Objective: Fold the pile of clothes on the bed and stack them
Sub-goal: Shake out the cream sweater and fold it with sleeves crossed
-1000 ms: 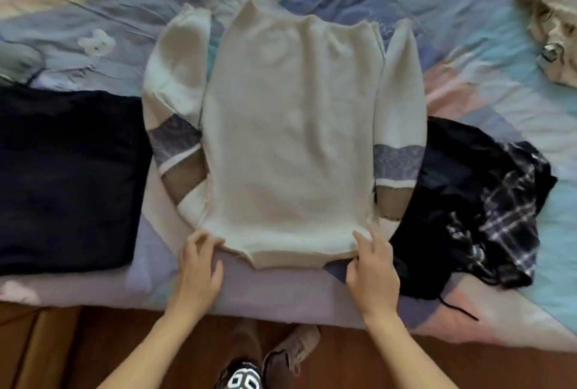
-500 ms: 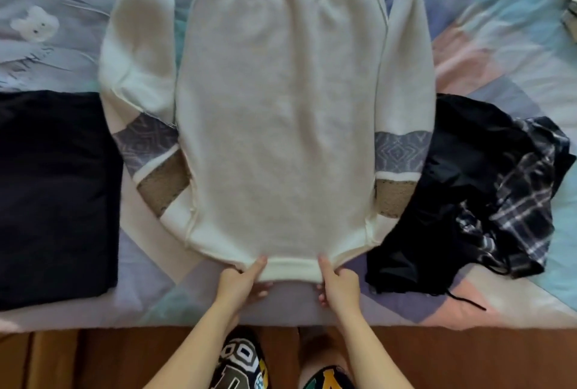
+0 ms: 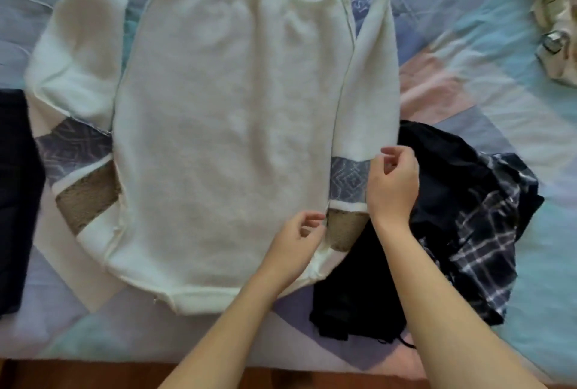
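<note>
A cream knitted sweater [image 3: 224,126] lies flat on the bed, hem toward me. Both its sleeves run down along the body, each with a grey patterned band and a brown band near the cuff. My right hand [image 3: 392,182] pinches the outer edge of the right sleeve [image 3: 365,101] at the patterned band. At that sleeve's inner edge, where the brown band meets the body, my left hand [image 3: 296,242] pinches the fabric with curled fingers. The left sleeve [image 3: 78,54] lies untouched.
A folded dark garment [image 3: 15,201] lies at the left edge. A crumpled black and plaid pile [image 3: 468,217] sits right of the sweater, touching the sleeve. A beige garment [image 3: 555,14] lies at the top right. The pastel patchwork sheet [image 3: 468,45] ends at a wooden floor [image 3: 93,373].
Both hands have left the sweater's hem and moved right and up to the right sleeve, where they now pinch it. The view has shifted slightly.
</note>
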